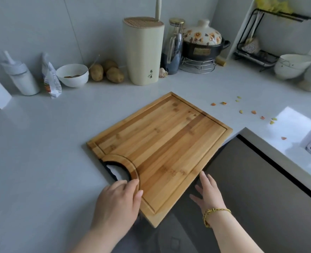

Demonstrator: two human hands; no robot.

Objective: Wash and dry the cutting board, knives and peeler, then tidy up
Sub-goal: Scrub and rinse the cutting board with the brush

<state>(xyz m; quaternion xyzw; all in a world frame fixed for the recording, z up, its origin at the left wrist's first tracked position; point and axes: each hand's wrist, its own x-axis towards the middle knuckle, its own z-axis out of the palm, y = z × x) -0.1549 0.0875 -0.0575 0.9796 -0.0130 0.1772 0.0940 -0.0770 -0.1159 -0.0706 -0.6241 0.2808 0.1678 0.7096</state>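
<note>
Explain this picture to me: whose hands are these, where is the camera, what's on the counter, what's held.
No machine here: a person's two bare hands, filmed by one wide-angle camera worn on the head, looking down. On the counter lies a bamboo cutting board, its near corner hanging over the edge. The left hand grips the board by its cut-out handle; the right hand is open beside it, holding nothing. Behind stand a knife block, potatoes and a white bowl; peel scraps lie to the right.

Bamboo cutting board (pixel 162 143): lies flat, askew on grey bench (pixel 41 143), corner overhanging edge at 6 o'clock, half-round cut-out at 8 o'clock.
</note>
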